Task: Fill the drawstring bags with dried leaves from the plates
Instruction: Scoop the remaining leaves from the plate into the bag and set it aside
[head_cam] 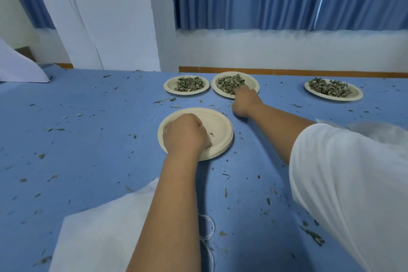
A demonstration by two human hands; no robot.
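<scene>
Grips: left grip (pixel 185 134) curled on near empty plate stack (pixel 220 123), hold unclear | right grip (pixel 245 100) at near rim of middle plate (pixel 252 83) of leaves (pixel 228 83), fingertips hidden, state unclear | left plate (pixel 170 86) just beside, right plate (pixel 357 95) well apart | bag (pixel 99 238) nearest, under left forearm | tabletop (pixel 88 128) open at left, leaf scraps only

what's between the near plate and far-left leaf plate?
Head view: only blue cloth with loose leaf scraps between near plate and far-left plate.
</scene>
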